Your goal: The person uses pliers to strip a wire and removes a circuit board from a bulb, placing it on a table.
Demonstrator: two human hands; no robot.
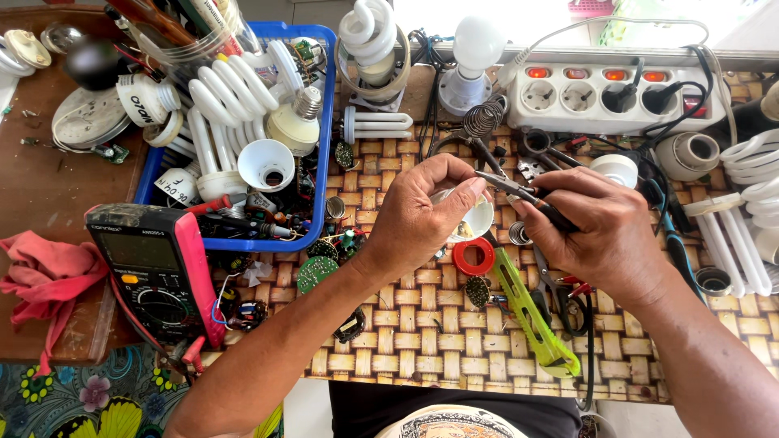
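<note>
Both forearms come in bare from the lower edge of the frame, no sleeves showing, no watch, no bracelet. The left hand point(426, 215) and right hand point(604, 231) carry no gloves and no rings that show. At bottom centre, a dark shirt point(381, 410) with a pale printed patch point(458, 423) on its front.

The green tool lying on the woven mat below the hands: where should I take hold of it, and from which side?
Probably best to grip the green tool at its wide lower handle end, near the mat's front edge. It lies diagonally, its upper end tucked under the right hand and beside the red ring. Come from above, on its left side, since scissors crowd its right.
</note>
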